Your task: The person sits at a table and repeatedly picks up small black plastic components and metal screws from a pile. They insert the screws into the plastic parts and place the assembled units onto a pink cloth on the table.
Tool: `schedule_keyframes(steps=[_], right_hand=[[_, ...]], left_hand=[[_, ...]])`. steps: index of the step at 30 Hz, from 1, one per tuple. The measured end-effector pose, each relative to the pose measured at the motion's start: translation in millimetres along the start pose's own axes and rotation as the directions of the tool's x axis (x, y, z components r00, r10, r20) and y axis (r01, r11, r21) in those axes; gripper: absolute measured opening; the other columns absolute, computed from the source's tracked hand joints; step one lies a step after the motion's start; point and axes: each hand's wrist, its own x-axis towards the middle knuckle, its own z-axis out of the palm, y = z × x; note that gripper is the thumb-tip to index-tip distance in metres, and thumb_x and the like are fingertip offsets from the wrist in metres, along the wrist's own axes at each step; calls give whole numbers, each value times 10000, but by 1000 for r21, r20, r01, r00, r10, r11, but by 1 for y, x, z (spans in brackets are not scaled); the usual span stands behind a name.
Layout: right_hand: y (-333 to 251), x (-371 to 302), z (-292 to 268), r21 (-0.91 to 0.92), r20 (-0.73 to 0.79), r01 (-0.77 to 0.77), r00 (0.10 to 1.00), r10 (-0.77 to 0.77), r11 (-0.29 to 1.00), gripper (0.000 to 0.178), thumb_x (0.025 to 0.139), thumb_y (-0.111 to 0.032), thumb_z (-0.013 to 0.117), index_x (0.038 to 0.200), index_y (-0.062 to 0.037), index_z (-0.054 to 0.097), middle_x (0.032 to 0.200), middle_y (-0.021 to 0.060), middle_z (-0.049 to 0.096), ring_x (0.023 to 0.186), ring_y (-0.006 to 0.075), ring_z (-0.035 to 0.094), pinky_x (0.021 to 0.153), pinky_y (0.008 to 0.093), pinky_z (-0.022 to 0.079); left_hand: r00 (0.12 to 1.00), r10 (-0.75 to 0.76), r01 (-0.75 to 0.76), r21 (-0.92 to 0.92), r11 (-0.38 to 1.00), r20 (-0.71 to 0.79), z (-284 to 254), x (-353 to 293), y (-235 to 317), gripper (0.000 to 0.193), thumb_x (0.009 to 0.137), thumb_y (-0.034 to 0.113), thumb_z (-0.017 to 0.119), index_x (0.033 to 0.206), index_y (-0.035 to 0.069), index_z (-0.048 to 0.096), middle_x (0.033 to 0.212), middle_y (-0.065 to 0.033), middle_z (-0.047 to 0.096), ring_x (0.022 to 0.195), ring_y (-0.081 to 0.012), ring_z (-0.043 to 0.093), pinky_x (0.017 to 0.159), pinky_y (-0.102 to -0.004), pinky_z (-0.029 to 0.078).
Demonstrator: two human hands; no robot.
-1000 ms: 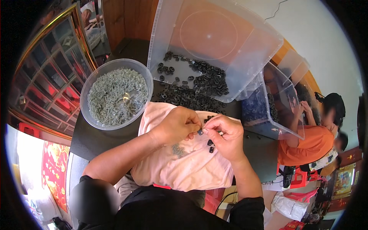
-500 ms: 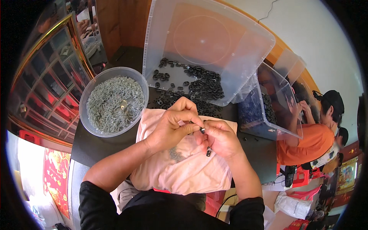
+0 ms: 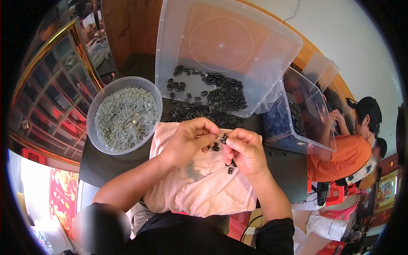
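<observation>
My left hand (image 3: 183,142) is closed in a pinch, with a thin, pale screw-like piece (image 3: 219,137) at its fingertips, mostly hidden. It meets a small black plastic part (image 3: 224,139) with holes, which the thumb and forefinger of my right hand (image 3: 247,154) grip. Another black part (image 3: 215,147) shows just under my left fingertips. More small black parts (image 3: 230,170) hang by or lie under my right hand's curled fingers; whether they are held is unclear. Beneath both hands spreads a pale pink cloth (image 3: 204,195), bearing a small heap of grey screw-like pieces (image 3: 194,172).
A round clear tub (image 3: 90,125) full of grey screw-like pieces stands at left. Behind lies a tipped clear bin (image 3: 272,46), black parts spilling onto the dark table (image 3: 102,165). A second bin (image 3: 280,127) stands at right, beside a person in orange (image 3: 335,155).
My right hand's fingers have opened out somewhat, and the gripped black part shows more plainly. Black parts have come into sight below my left fingertips and beside the lower right fingers.
</observation>
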Motion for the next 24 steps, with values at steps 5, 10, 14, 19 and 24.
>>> schedule_keyframes(steps=[5,10,14,19,24], right_hand=[[-5,-4,2,-321,-35,157,984,-177,934,70,831,-48,593,798,5,559,664,33,565,524,54,512,474,197,443],[-5,-6,9,-409,-16,179,979,-204,895,67,826,-26,595,786,-5,546,662,-2,538,538,35,495,484,180,423],[-1,-7,11,-511,3,232,963,-268,828,72,824,-11,591,775,-8,539,663,-22,520,561,16,456,488,176,384],[10,-7,16,-543,-48,229,952,-302,808,85,814,10,590,755,-7,532,668,-24,506,572,17,423,489,179,351],[11,-8,18,-625,25,309,926,-377,717,79,806,23,587,753,7,531,683,-11,512,582,26,434,499,180,358]], left_hand=[[991,-129,129,-22,991,26,1,1,4,55,868,69,563,904,29,574,758,-9,578,640,-64,523,544,-202,424],[994,-102,103,-13,995,27,2,0,-3,64,870,88,581,850,29,565,734,8,563,624,-35,499,507,-180,403],[997,-75,75,34,997,7,3,-2,-6,69,873,88,580,855,26,557,701,17,547,592,-30,483,498,-176,388],[997,-19,36,242,970,-73,6,-6,-12,71,880,76,569,888,11,542,719,5,545,600,-38,490,518,-180,401],[997,-54,65,183,981,-63,7,-7,-8,67,874,50,568,895,-4,533,724,-3,544,605,-46,495,528,-185,409]])
